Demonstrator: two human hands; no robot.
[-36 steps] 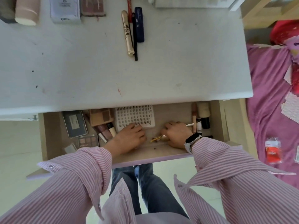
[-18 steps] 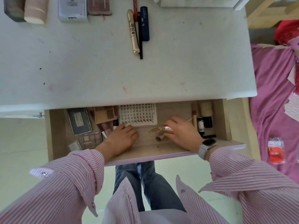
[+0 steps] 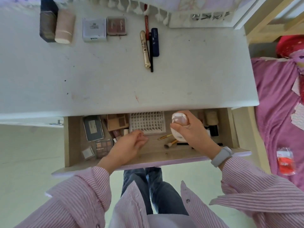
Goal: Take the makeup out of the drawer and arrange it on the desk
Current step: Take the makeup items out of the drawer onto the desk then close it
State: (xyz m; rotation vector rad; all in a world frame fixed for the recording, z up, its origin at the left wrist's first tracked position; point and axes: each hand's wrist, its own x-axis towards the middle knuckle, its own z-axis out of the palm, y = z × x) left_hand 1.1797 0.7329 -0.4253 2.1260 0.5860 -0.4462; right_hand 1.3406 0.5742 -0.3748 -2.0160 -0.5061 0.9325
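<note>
bright, even daylight | soft shadows | wide-angle edge bending | slight motion blur

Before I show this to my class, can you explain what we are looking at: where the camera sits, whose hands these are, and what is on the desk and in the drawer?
There is no machine here. The camera is worn on a person's head and looks down, so the striped sleeves and both hands are the wearer's own.

The white desk already carries makeup along its far edge: a dark box, a pink tube, two compacts, and a few pencils and tubes.

Below it the drawer is pulled open. It holds palettes, a lash card and small brushes.

The right hand grips a pale round bottle with its fingers. The left hand is loosely curled; whether it holds anything cannot be told.
</note>
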